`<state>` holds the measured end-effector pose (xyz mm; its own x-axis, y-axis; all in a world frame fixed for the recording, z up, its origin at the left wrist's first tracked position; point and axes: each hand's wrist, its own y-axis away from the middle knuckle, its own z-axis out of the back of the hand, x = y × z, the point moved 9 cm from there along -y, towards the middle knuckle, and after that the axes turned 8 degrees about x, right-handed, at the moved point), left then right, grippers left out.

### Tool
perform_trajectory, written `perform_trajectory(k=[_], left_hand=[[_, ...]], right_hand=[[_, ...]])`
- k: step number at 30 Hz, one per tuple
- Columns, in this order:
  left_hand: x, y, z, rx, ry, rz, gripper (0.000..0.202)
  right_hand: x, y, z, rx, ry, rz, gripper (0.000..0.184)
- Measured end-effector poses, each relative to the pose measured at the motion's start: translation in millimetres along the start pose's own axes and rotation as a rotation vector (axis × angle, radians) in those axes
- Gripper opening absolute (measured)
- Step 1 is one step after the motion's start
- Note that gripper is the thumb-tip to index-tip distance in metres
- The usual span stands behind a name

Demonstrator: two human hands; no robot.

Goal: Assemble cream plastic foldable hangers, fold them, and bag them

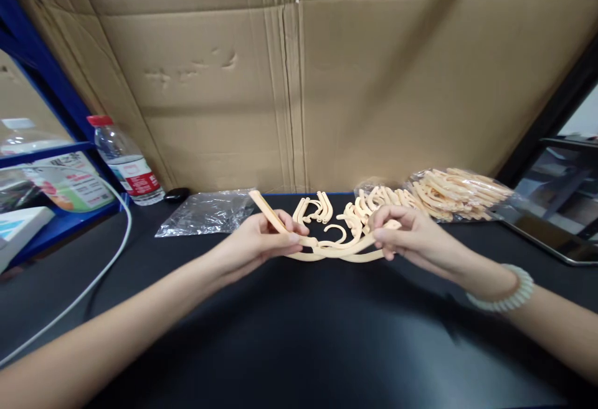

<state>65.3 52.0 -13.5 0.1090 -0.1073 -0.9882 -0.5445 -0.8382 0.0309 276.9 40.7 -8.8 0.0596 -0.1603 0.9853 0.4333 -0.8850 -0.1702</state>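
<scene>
My left hand (271, 235) is closed, thumb and fingers pinching a straight beige plastic hanger arm (267, 210) that slants up to the left. My right hand (406, 235) is closed on a curved beige hanger arm (352, 248). The two arms meet between my hands; whether they are joined, I cannot tell. Just behind them is a beige hook (337, 233). Below and behind the held arms, more curved beige pieces (364, 257) show, partly hidden by my hands.
Several beige pieces (313, 208) stand grouped at the back, with a loose pile (362, 206) to their right. Farther right lies a clear bag of pieces (460, 191). An empty plastic bag (203, 213), a water bottle (128, 163) and a white cable (105, 266) are left. Cardboard (210, 85) walls the back.
</scene>
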Motion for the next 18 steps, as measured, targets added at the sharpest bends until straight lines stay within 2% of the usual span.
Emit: perform_trajectory(k=[3, 8, 15, 18], left_hand=[[-19, -4, 23.8, -0.026, -0.087, -0.063, 0.022], [-32, -7, 34.2, 0.038, -0.292, -0.107, 0.018], [-27, -10, 37.5, 0.136, -0.376, -0.057, 0.018], [-21, -12, 39.4, 0.212, -0.528, -0.013, 0.018]], right_hand=[[12, -4, 16, 0.052, 0.087, -0.006, 0.022], [16, -4, 17, 0.167, 0.271, -0.019, 0.017], [14, 0, 22, 0.28, 0.598, -0.037, 0.018], [7, 1, 24, 0.358, 0.779, -0.103, 0.02]])
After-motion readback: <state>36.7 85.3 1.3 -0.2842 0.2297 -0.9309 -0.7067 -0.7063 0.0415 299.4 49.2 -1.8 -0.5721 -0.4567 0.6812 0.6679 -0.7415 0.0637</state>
